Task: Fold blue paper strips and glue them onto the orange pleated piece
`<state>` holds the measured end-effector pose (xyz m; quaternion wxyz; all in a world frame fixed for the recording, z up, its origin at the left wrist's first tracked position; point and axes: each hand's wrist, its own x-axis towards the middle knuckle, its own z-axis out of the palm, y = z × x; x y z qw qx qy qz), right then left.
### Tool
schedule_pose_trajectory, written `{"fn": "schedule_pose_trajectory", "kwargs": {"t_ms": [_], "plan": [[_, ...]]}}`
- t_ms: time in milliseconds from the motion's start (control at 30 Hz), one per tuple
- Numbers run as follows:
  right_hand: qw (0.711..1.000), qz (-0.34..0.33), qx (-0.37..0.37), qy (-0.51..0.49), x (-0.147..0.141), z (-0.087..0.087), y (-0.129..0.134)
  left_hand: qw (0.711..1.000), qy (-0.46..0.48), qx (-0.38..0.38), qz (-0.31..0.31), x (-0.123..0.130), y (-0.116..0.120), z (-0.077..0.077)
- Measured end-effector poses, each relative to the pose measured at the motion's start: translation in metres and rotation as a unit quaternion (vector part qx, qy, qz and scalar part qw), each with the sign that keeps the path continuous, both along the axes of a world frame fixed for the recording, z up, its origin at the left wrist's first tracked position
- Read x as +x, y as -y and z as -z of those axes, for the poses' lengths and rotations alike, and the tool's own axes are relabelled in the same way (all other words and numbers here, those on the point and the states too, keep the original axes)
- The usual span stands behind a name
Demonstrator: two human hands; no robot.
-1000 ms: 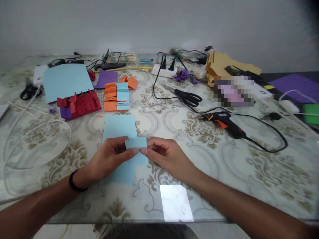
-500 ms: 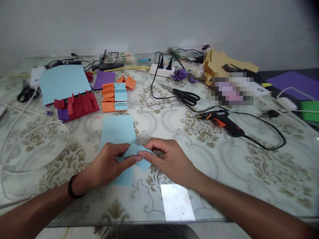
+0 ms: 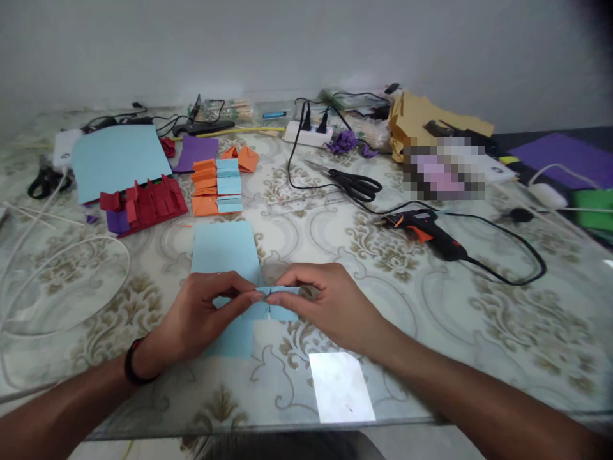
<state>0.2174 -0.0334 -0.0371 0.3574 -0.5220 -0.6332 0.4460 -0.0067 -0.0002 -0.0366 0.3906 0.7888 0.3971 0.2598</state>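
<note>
Between both hands is a small folded piece of light blue paper (image 3: pixel 284 308), with a crease or seam near its middle. My left hand (image 3: pixel 204 313) pinches its left part between thumb and fingers. My right hand (image 3: pixel 325 303) grips the right part the same way, and the two thumb tips almost meet. Beneath the left hand a light blue sheet (image 3: pixel 225 246) lies flat on the table, partly covered by that hand. Beyond it sit orange folded papers (image 3: pixel 205 185) joined to light blue folded papers (image 3: pixel 228 185).
A black glue gun (image 3: pixel 431 233) with its cord lies at right, near black-handled scissors (image 3: pixel 354 184). Red folded papers (image 3: pixel 153 201) and a large light blue sheet (image 3: pixel 119 160) are at left. A white power strip (image 3: pixel 309 134) stands at the back. White cable loops across the left side.
The folded light blue paper has turned from a slant to lie level, and its middle seam now shows. Both hands still pinch it, thumbs close together.
</note>
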Motion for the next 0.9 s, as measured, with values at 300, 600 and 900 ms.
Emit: {"fn": "schedule_pose_trajectory", "kwargs": {"t_ms": [300, 600, 900], "plan": [[0.998, -0.025, 0.059, 0.017, -0.0025, 0.0006, 0.0024, 1.000, 0.004, -0.007, 0.016, -0.0006, 0.0003, 0.0018], [0.998, -0.048, 0.040, 0.016, -0.0030, -0.0008, 0.0036, 0.997, -0.009, -0.081, 0.006, 0.0002, 0.0043, -0.0043], [0.996, -0.082, -0.017, -0.022, -0.0005, -0.0025, 0.0030, 0.993, 0.014, -0.111, 0.040, -0.0018, 0.0022, -0.0052]]}}
